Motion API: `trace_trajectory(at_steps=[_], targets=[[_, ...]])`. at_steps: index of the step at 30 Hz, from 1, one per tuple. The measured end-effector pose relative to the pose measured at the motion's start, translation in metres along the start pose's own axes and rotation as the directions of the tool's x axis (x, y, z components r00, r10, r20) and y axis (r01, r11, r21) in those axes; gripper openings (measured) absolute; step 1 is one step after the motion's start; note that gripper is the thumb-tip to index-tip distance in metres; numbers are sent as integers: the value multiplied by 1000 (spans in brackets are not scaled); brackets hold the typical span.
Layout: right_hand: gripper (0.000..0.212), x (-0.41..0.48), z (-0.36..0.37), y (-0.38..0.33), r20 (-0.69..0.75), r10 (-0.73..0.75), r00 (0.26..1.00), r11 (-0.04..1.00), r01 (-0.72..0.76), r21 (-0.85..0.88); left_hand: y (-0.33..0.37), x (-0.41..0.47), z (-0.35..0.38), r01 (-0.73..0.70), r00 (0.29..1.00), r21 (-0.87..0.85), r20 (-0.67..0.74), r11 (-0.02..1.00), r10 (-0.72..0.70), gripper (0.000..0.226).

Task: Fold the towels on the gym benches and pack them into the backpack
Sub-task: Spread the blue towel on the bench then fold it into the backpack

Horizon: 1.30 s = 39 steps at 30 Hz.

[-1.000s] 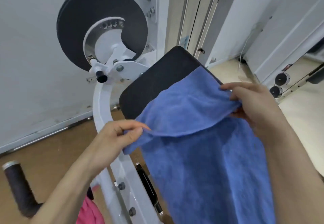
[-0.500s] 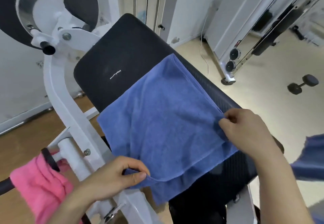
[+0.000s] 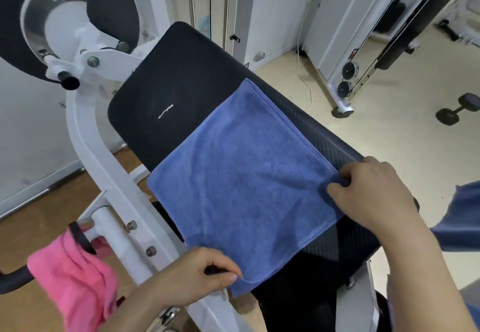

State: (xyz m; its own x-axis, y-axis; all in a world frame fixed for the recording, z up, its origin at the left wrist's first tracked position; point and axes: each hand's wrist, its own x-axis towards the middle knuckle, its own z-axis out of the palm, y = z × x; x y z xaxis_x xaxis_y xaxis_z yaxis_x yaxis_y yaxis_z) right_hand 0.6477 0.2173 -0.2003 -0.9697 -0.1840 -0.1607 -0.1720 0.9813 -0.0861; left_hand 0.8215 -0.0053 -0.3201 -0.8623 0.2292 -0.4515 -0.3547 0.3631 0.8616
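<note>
Pinched by the left hand (image 3: 192,277) is the near corner of the folded blue towel (image 3: 246,183); its right edge is gripped by the right hand (image 3: 371,191). It is laid flat on the black bench pad (image 3: 168,85), which is carried by a white machine frame (image 3: 88,150). A pink towel (image 3: 72,279) is draped beside the frame, and a dumbbell (image 3: 459,108) is seen on the beige floor (image 3: 389,137).

Bright, even indoor light; a soft shadow on the blue towel (image 3: 246,188) beside the right hand (image 3: 374,191). Lines bend near the edges; the top right corner is blurred.
</note>
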Motion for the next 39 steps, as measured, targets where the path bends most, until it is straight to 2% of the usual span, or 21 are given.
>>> trace_trajectory(at_steps=[2,5,7,8,10,12,13,14,17,19,21,24,27,28,29,32,33,34,35,36,39], targets=[[17,4,-1,-7,-28,-21,999,1000,21,13,-5,0,2,18,1000,-15,21,1000,-18,13],[36,24,1,-30,-112,-75,991,987,90,133,-1,2,5,8,1000,-46,22,999,-7,13],[47,43,7,-51,-133,-135,982,971,158,179,1,9,-2,-15,973,-158,-228,987,-21,20],[49,52,10,-60,-146,-165,976,965,190,179,2,14,-11,-48,904,-211,-425,976,-47,23],[51,69,16,-79,-171,-207,963,960,233,152,3,25,-36,-91,639,-201,-763,975,-98,24],[51,85,19,-98,-205,-247,947,958,270,92,1,34,-69,-49,392,-123,-915,991,-94,26],[51,93,21,-108,-228,-267,936,957,286,56,-6,40,-87,10,335,-75,-939,997,-74,28],[51,102,22,-117,-251,-282,926,954,297,24,-12,45,-103,79,337,-28,-940,996,-53,29],[41,123,23,-136,-290,-313,904,943,332,18,-26,54,-133,219,476,-38,-868,975,-141,17],[28,131,24,-140,-308,-354,883,920,388,55,-22,51,-138,214,572,-105,-792,971,-212,6],[21,134,23,-141,-313,-413,855,881,462,102,-19,43,-138,216,654,-39,-736,976,-174,17],[21,140,17,-141,-266,-488,831,834,534,139,-16,32,-136,114,726,-117,-669,987,-163,13],[22,153,10,-150,-265,-548,793,806,586,88,-20,28,-144,127,763,-175,-612,976,-209,16],[22,160,7,-156,-272,-563,781,796,600,76,-21,26,-151,121,732,-161,-652,980,-198,8],[23,167,5,-162,-286,-570,770,789,610,72,-21,25,-161,103,663,-170,-723,980,-195,6],[24,188,-3,-185,-365,-533,764,779,611,143,-23,27,-197,52,351,-228,-907,972,-231,8],[25,191,-3,-193,-379,-521,765,771,612,175,-21,27,-202,141,248,-177,-946,974,-208,18],[26,193,-3,-199,-383,-518,764,763,616,196,-18,28,-201,242,184,-110,-970,964,-156,26],[29,193,-1,-202,-384,-519,764,760,618,203,-11,30,-193,287,177,-40,-980,957,-94,29],[30,191,0,-200,-379,-518,767,763,614,201,-4,33,-177,273,234,36,-972,961,-30,28],[17,176,-4,-173,-277,-530,802,786,587,194,25,43,-103,63,590,194,-799,979,120,17]])
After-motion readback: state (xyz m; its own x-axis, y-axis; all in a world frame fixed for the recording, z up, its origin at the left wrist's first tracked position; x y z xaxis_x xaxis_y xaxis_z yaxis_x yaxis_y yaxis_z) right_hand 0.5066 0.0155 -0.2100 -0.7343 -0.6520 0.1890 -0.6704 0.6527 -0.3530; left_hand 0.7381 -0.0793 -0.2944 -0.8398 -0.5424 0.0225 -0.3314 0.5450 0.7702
